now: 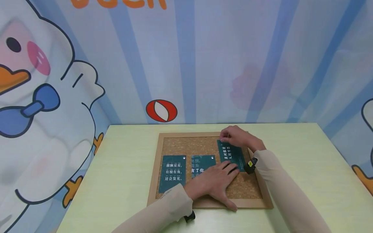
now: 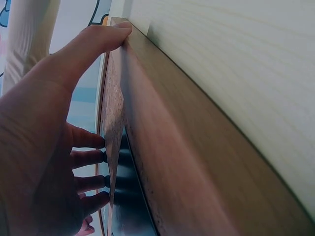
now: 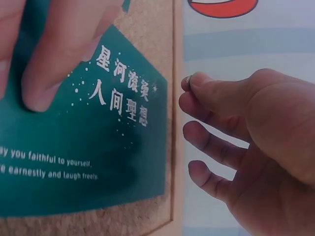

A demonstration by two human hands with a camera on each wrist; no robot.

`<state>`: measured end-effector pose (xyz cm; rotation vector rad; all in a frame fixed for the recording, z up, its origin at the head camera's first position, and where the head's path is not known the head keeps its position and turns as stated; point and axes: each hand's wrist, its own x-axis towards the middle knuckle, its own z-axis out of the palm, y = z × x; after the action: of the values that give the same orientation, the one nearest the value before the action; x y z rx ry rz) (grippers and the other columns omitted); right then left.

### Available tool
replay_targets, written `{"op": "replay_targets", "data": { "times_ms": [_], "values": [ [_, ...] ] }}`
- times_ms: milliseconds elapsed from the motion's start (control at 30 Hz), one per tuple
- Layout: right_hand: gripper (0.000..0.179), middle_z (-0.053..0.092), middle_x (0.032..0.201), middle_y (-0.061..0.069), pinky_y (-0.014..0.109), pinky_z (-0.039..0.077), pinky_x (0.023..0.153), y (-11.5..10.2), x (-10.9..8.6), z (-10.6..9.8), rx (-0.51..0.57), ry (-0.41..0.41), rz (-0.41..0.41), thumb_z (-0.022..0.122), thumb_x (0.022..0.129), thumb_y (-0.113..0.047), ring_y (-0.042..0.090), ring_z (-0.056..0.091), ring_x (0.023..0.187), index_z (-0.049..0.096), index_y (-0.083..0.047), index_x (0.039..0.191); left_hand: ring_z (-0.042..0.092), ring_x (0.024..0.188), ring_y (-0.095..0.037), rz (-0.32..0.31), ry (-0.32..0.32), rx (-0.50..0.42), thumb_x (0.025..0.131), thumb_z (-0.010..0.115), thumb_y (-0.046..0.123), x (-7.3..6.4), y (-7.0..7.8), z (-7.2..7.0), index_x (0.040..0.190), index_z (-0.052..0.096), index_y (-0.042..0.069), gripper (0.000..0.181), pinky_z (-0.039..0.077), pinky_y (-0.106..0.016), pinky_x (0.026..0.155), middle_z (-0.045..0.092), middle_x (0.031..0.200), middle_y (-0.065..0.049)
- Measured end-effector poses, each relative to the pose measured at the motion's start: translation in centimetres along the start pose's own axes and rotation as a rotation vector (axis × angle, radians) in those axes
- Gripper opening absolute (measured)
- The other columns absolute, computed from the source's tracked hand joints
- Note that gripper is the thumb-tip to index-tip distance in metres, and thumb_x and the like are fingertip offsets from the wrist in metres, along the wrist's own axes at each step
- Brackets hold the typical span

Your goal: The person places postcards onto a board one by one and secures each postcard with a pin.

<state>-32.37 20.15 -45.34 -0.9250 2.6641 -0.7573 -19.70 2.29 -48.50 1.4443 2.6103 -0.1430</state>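
A wood-framed corkboard (image 1: 244, 189) lies on the table with three dark green cards printed in white characters. My left hand (image 1: 217, 181) is spread over its lower middle, fingertips on the right card (image 1: 230, 155) and thumb on the front frame (image 2: 197, 137). Beneath that hand the middle card (image 1: 205, 160) is partly covered. My right hand (image 1: 239, 137) is at the right card's top end. Between its thumb and forefinger it pinches a small metal thumbtack (image 3: 186, 82), apart from the card in the right wrist view. The right card sits slightly tilted.
The left card (image 1: 172, 174) has a silver tack (image 1: 184, 158) at its upper right corner, and the middle card has a similar tack (image 1: 213, 157). The pale table (image 1: 122, 181) extends around the board. Behind it stands a blue striped backdrop (image 1: 209, 64) with cartoon ducks.
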Motion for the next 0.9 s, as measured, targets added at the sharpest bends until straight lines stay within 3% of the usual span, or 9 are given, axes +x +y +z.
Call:
{"op": "replay_targets", "data": {
  "times_ms": [267, 500, 900],
  "values": [
    [0.015, 0.070, 0.093, 0.006, 0.040, 0.054, 0.078, 0.6, 0.9, 1.0, 0.027, -0.017, 0.078, 0.059, 0.106, -0.007, 0.020, 0.062, 0.082, 0.073, -0.003, 0.102, 0.022, 0.155, -0.023, 0.002, -0.019, 0.004, 0.073, 0.054, 0.095, 0.0, 0.0, -0.1, 0.165, 0.027, 0.017, 0.124, 0.026, -0.037, 0.123, 0.023, 0.170, -0.002],
    [0.015, 0.069, 0.089, 0.004, 0.039, 0.054, 0.076, 0.5, 1.3, 1.1, 0.024, -0.004, 0.080, 0.060, 0.105, -0.007, 0.018, 0.061, 0.079, 0.073, -0.004, 0.100, 0.022, 0.155, -0.023, -0.002, -0.012, 0.028, 0.072, 0.053, 0.096, 0.0, -0.1, -0.1, 0.165, 0.027, 0.018, 0.124, 0.027, -0.038, 0.123, 0.023, 0.170, -0.001],
    [0.016, 0.069, 0.092, 0.007, 0.043, 0.053, 0.083, 0.3, 2.3, 0.8, 0.065, -0.074, 0.258, 0.062, 0.105, -0.012, 0.022, 0.061, 0.083, 0.074, -0.003, 0.099, 0.024, 0.154, -0.023, -0.011, -0.006, 0.017, 0.072, 0.054, 0.096, -0.1, 0.1, -0.2, 0.164, 0.031, 0.018, 0.124, 0.029, -0.038, 0.122, 0.027, 0.168, -0.001]
  ]
}}
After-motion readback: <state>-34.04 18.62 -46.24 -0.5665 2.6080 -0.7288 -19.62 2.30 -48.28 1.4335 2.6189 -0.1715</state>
